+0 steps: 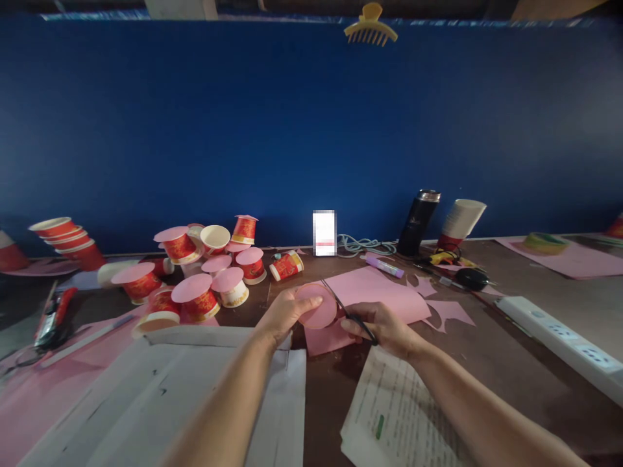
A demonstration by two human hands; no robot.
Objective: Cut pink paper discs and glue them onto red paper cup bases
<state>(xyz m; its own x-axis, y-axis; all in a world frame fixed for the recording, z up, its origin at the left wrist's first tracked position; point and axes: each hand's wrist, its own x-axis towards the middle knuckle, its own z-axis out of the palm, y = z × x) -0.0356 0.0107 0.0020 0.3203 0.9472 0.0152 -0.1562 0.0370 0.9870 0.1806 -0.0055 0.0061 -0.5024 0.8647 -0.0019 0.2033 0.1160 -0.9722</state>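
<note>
Between thumb and fingers, my left hand [287, 314] pinches a pink paper circle [318, 314] with a paler rim. My right hand [379, 326] is closed round the dark handles of a pair of scissors [359, 321]. The blades reach up and left along the circle's right edge; whether they touch the paper I cannot tell. Under and behind the hands lies a sheet of pink paper [384, 292], with cut-out scraps [448, 314] at its right. To the left, several red paper cups [195, 306] stand upside down with pink discs on top.
White sheets [195, 395] and a printed page [399, 415] lie in front. Behind are a phone [324, 233], a purple glue stick [384, 266], a black flask [418, 224] and stacked cups [462, 219]. At right are a mouse [472, 279], a power strip [564, 340] and a tape roll [545, 243].
</note>
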